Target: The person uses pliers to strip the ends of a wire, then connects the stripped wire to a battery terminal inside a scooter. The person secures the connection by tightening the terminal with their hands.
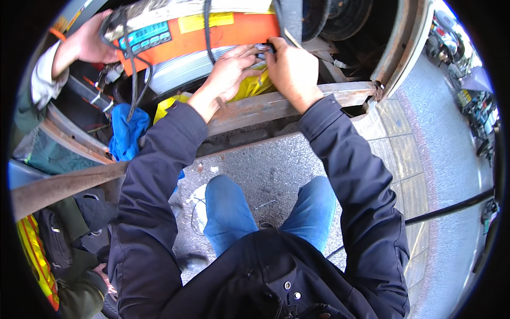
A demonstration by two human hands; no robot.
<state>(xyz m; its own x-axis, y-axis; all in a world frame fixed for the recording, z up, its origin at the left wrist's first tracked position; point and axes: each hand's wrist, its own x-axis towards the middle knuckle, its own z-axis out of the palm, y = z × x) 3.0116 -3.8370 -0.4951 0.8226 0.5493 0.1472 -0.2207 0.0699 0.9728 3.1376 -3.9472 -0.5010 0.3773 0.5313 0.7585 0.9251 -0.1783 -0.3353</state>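
Both of my hands reach into an open metal frame at the top of the view. My left hand (233, 71) has its fingertips at a small connector with wires (261, 48), just below a long orange and silver case (195, 34) with a panel of small buttons. My right hand (293, 69) pinches a dark cable or plug at that same spot, thumb and forefinger together. Yellow plastic (253, 85) lies behind my left fingers. Black cables (208, 32) loop over the case. Another person's hand (93, 42) holds the case's left end.
A rusty metal crossbar (271, 105) runs under my wrists. A blue cloth (128, 129) hangs at its left. On the ground between my knees lies a small wrench (265, 204). Another person crouches at lower left. Parked motorbikes (474, 107) stand across the road at right.
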